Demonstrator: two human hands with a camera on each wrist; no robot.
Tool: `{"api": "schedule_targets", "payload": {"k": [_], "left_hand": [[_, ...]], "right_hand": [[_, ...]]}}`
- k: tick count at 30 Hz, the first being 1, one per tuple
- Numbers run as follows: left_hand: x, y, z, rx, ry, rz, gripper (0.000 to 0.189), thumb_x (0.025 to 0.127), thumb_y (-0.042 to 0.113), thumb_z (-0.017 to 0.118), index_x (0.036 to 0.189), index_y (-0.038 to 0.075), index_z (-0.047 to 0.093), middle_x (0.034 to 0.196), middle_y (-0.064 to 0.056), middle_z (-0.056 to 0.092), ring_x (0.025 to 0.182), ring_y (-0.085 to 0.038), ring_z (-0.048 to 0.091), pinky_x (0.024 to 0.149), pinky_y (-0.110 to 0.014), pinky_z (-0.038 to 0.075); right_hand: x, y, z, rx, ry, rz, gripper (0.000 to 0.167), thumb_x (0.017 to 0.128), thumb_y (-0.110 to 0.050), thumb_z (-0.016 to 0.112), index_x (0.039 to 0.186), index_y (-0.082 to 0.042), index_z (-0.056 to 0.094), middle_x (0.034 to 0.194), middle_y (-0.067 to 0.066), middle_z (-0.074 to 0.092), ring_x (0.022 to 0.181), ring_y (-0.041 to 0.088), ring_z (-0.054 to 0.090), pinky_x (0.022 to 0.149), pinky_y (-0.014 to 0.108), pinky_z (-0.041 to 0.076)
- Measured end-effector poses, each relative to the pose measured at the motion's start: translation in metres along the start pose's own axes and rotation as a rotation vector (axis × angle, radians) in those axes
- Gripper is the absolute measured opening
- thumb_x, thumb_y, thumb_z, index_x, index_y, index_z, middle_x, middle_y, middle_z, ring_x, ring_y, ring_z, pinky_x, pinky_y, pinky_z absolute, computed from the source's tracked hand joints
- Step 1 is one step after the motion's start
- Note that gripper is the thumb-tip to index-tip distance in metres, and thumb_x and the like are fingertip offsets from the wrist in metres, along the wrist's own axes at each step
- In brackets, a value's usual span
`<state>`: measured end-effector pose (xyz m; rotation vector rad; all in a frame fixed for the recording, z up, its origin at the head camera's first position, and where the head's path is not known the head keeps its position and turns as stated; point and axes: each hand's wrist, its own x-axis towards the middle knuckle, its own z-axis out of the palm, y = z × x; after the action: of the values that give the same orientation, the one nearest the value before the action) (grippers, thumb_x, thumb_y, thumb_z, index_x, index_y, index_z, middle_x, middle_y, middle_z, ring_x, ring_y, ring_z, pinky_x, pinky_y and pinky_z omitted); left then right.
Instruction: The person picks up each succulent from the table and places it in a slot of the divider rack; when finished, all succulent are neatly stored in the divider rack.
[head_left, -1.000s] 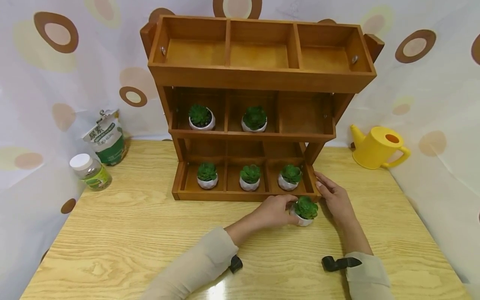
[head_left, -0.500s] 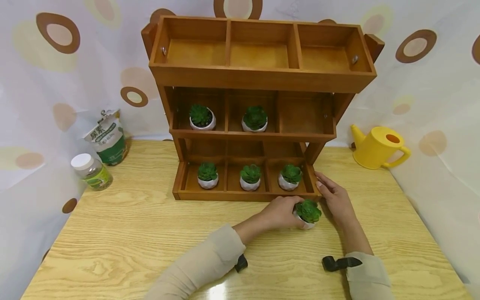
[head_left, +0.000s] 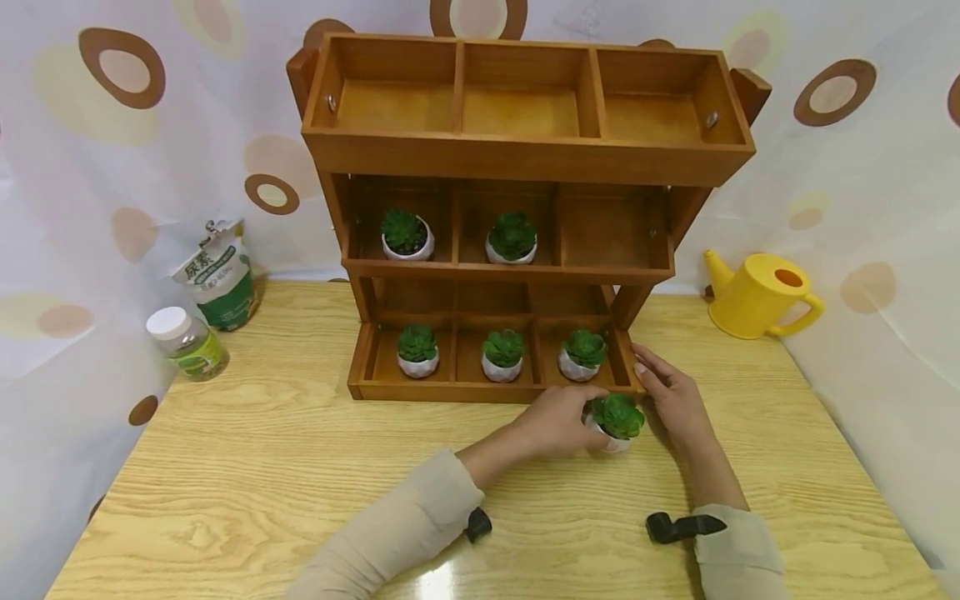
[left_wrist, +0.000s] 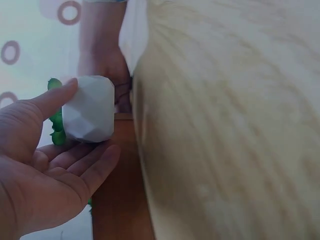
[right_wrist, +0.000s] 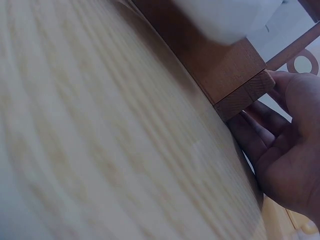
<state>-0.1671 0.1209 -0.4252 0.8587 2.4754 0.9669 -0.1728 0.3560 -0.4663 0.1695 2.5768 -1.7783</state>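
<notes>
Between the thumb and fingers of my left hand [head_left: 562, 422] is a small potted succulent [head_left: 617, 417], its faceted white pot [left_wrist: 90, 109] facing the left wrist camera. The plant is in front of the lower right corner of a brown wooden tiered shelf [head_left: 517, 158]. My right hand [head_left: 675, 408] touches the right end of the shelf's bottom tier; in the right wrist view its thumb and fingers lie against the wooden end panel [right_wrist: 245, 95]. Several similar succulents stand in the shelf, including one [head_left: 582, 354] in the bottom right compartment and one [head_left: 512, 237] in the middle tier.
A yellow watering can [head_left: 761, 296] stands on the wooden table [head_left: 285, 483] to the right of the shelf. At the left are a clear jar with a white lid [head_left: 187, 343] and a green and white pouch [head_left: 220, 279]. Patterned sheeting surrounds the table.
My left hand has shifted slightly right with the potted succulent, first a little nearer me, then slightly back toward the shelf. The right hand stays at the shelf's end.
</notes>
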Motion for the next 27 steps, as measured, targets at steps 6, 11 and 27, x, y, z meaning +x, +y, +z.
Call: {"api": "schedule_targets", "payload": {"k": [6,11,27], "left_hand": [[-0.004,0.002,-0.015,-0.014,0.019,0.019,0.072,0.086,0.045,0.08,0.149,0.025,0.052,0.139,0.007,0.064,0.121,-0.013,0.063,0.097,-0.026,0.053],[-0.008,0.004,-0.029,-0.034,0.029,0.022,0.073,0.086,0.046,0.079,0.15,0.026,0.051,0.128,0.005,0.07,0.107,-0.014,0.066,0.088,-0.026,0.053],[-0.028,0.01,-0.081,-0.086,0.097,0.064,0.075,0.081,0.049,0.083,0.146,0.025,0.056,0.129,0.003,0.07,0.11,-0.009,0.068,0.089,-0.023,0.055]], "right_hand": [[0.001,0.001,0.0,-0.018,0.008,0.006,0.059,0.105,-0.046,0.05,0.157,-0.019,0.041,0.159,0.017,0.041,0.112,-0.013,0.053,0.082,0.012,0.053],[0.001,0.001,-0.001,-0.03,0.009,0.012,0.06,0.105,-0.048,0.05,0.157,-0.02,0.041,0.161,0.013,0.039,0.123,-0.01,0.05,0.089,0.005,0.046],[0.001,0.002,0.001,0.003,0.009,-0.011,0.061,0.105,-0.046,0.051,0.157,-0.017,0.041,0.159,0.017,0.041,0.118,-0.015,0.051,0.091,0.005,0.046]]}}
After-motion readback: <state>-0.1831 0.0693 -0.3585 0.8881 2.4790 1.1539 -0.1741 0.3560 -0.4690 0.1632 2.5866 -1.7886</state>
